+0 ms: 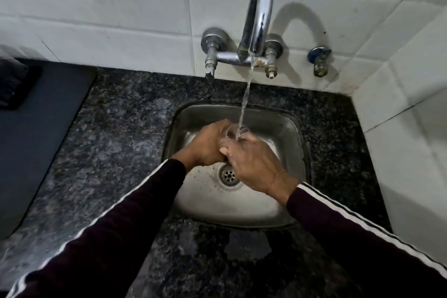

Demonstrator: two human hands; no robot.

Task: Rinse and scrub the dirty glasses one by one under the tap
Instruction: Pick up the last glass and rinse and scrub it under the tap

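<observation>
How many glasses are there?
1: a clear glass held over the sink by both hands, under the running water. Any others lie out of view.

We see a dark speckled granite counter (116, 133) running wall to wall, glossy and wet in patches along its near edge. A small steel sink (292, 133) is set into it right of centre, close to the far tiled wall, with a round drain (229, 175) near the middle of its basin. On the far left of the counter lies a flat dark grey mat (36, 133), and on that, at the far left edge, sits a dark object we cannot identify.
</observation>
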